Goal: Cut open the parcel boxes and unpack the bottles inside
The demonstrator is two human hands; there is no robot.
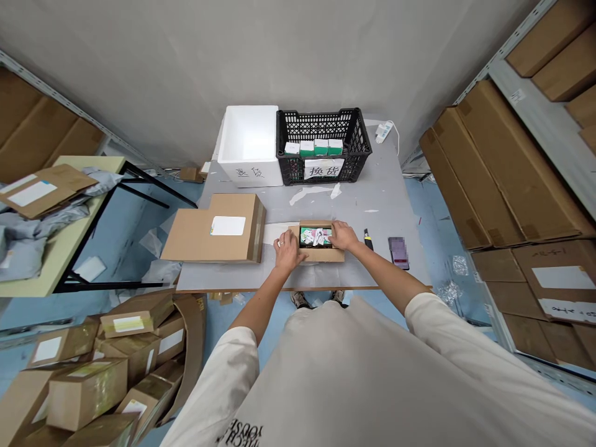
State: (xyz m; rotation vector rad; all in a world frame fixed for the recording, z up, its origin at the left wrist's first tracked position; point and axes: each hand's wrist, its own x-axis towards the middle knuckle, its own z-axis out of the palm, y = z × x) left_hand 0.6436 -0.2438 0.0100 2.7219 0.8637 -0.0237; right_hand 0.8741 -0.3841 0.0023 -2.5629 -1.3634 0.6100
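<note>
A small cardboard box lies open in front of me near the table's front edge. Inside it are green-and-white packets, partly covered by pink and white printed pieces. My left hand grips the box at its left end, thumb along the near side. At the right end my right hand holds the box edge, its fingertips over the opening beside the contents. Just right of that hand lies a yellow-and-black box cutter. A larger taped carton with a white label sits to the left.
Along the back stand a white foam bin and a black plastic crate holding several small boxes. A phone lies at right, a white power strip behind. Parcels pile at lower left; cartons fill the right shelves.
</note>
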